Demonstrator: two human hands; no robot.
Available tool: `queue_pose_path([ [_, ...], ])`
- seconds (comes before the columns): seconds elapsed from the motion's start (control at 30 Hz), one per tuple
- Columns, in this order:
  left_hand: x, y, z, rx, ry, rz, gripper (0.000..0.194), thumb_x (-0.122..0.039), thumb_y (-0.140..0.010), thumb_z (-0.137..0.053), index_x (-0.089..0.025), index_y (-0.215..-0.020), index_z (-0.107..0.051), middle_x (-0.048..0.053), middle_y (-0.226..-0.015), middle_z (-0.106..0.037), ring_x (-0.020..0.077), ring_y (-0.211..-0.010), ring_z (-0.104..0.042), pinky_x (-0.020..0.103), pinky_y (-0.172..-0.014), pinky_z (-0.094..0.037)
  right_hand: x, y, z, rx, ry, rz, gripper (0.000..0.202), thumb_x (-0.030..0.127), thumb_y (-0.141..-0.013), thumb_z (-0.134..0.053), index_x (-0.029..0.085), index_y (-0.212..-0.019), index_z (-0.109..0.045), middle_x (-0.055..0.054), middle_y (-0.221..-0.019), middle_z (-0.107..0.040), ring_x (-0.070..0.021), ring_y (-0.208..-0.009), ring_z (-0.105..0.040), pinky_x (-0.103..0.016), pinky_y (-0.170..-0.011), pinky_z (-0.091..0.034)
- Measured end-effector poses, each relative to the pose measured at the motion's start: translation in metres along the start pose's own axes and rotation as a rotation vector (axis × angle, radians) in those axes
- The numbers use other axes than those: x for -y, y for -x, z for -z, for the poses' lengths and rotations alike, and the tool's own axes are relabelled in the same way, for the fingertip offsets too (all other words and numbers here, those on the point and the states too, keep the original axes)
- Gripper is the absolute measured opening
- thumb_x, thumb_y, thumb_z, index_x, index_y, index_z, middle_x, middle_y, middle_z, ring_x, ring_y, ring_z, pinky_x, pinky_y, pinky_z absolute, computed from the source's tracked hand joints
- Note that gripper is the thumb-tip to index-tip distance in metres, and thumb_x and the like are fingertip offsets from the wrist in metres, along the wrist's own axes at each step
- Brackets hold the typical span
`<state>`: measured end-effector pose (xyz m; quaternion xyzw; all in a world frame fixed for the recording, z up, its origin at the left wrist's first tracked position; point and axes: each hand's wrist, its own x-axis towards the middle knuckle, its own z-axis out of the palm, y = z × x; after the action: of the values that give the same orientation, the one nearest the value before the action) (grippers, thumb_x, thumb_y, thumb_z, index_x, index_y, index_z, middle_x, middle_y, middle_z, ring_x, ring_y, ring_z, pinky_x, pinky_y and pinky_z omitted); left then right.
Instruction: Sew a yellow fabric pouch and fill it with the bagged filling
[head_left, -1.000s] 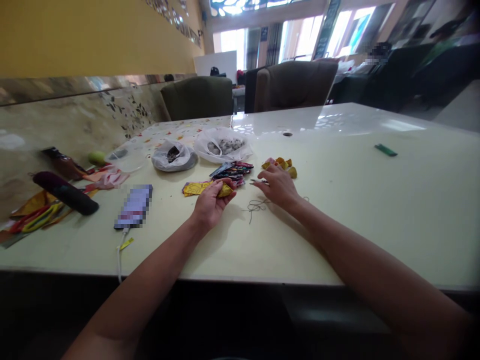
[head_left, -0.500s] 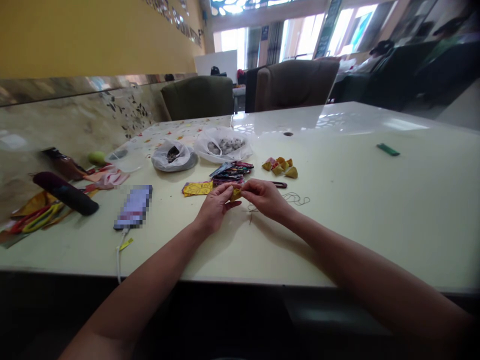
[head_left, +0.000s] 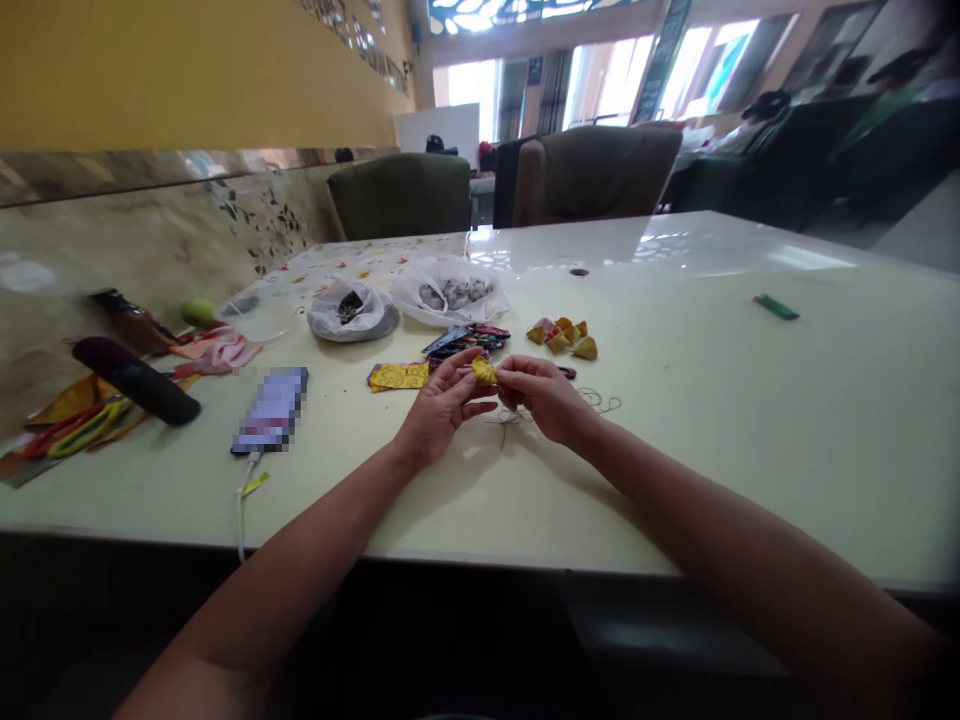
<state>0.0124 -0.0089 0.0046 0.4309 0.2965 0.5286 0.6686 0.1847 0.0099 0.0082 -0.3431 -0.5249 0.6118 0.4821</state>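
Observation:
Between my two hands, above the table, is a small gathered piece of yellow fabric (head_left: 484,372). My left hand (head_left: 442,405) pinches its left side with thumb and forefinger. From the other side, the fingertips of my right hand (head_left: 544,393) close on its edge. Thin dark thread (head_left: 600,400) lies in loops on the table under and beside my right hand. Flat yellow printed cloth pieces (head_left: 400,376) lie left of my left hand. A stack of dark patterned fabric (head_left: 465,342) sits just behind my hands. Several small yellow stuffed pyramids (head_left: 585,348) rest behind my right hand.
White plastic bags, one with dark bits (head_left: 352,318) and one with greyish filling (head_left: 450,290), stand farther back. A phone (head_left: 271,410) on a white cable lies left. A dark cylinder (head_left: 135,380) rests on the far left, a green object (head_left: 776,306) far right. Chairs (head_left: 600,180) stand behind the table.
Both hands have lifted slightly, and the yellow fabric has turned so that more of its gathered side shows. The camera view has shifted a little.

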Motion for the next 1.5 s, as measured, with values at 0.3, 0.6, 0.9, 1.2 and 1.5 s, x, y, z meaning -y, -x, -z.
queue_pose_path([
  [0.3, -0.0012, -0.0003, 0.0007, -0.065, -0.208, -0.135, 0.037, -0.035, -0.072, -0.084, -0.017, -0.101, -0.070, 0.001, -0.087, -0.068, 0.0096, -0.069, -0.061, 0.024, -0.064, -0.054, -0.0015, 0.0019, 0.0003, 0.117, -0.010, -0.086, 0.032, 0.042, -0.074, -0.079, 0.018, -0.074, -0.057, 0.003, -0.062, -0.054, -0.0089, -0.053, -0.047, -0.025, -0.053, -0.033],
  [0.6, -0.0011, 0.0010, 0.0003, -0.067, -0.294, -0.143, 0.041, -0.036, -0.073, -0.083, -0.016, -0.105, -0.067, 0.004, -0.095, -0.069, 0.0127, -0.077, -0.065, 0.029, -0.072, -0.057, -0.0032, -0.0013, 0.0016, 0.039, 0.284, 0.290, 0.029, 0.045, -0.084, -0.074, 0.019, -0.084, -0.061, 0.002, -0.074, -0.061, -0.0101, -0.061, -0.053, -0.026, -0.057, -0.043],
  [0.9, 0.0020, -0.0008, 0.0022, -0.069, -0.369, -0.223, 0.035, -0.035, -0.074, -0.081, -0.015, -0.098, -0.066, 0.004, -0.091, -0.069, 0.0131, -0.074, -0.063, 0.027, -0.065, -0.056, 0.0009, 0.0025, -0.0026, 0.017, 0.391, 0.290, 0.027, 0.041, -0.081, -0.074, 0.018, -0.078, -0.059, 0.000, -0.070, -0.061, -0.0117, -0.059, -0.057, -0.027, -0.056, -0.046],
  [1.2, 0.0020, -0.0006, 0.0019, -0.070, -0.401, -0.252, 0.030, -0.036, -0.078, -0.079, -0.016, -0.094, -0.063, 0.003, -0.089, -0.066, 0.0129, -0.075, -0.063, 0.026, -0.066, -0.057, -0.0024, 0.0018, -0.0056, 0.048, 0.313, 0.288, 0.025, 0.037, -0.081, -0.073, 0.019, -0.081, -0.055, 0.001, -0.072, -0.061, -0.0115, -0.058, -0.058, -0.027, -0.055, -0.046],
  [1.5, 0.0010, 0.0008, 0.0011, -0.045, -0.397, -0.199, 0.040, -0.033, -0.076, -0.081, -0.020, -0.110, -0.063, 0.005, -0.104, -0.070, 0.0162, -0.089, -0.067, 0.031, -0.080, -0.056, -0.0031, 0.0013, -0.0045, 0.020, 0.134, 0.198, 0.027, 0.037, -0.078, -0.075, 0.019, -0.079, -0.055, 0.003, -0.062, -0.061, -0.0105, -0.053, -0.056, -0.026, -0.053, -0.044],
])
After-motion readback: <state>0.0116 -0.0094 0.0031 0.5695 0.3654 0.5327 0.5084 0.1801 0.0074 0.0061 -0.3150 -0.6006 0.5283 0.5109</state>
